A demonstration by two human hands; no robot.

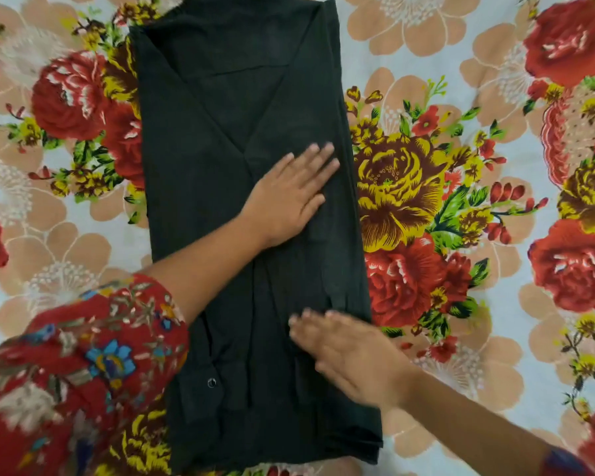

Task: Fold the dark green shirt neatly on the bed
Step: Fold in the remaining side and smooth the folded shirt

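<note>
A floral bedsheet in red, yellow and peach covers the bed. On it lies the dark green shirt, folded into a long upright strip. The left hand, from a red patterned sleeve, presses flat and open on its middle; the right hand, blurred, lies open lower down

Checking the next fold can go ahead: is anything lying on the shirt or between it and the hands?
Nothing visible. Both the left hand and right hand lie flat on the dark green shirt, with only the floral bedsheet around it.
</note>
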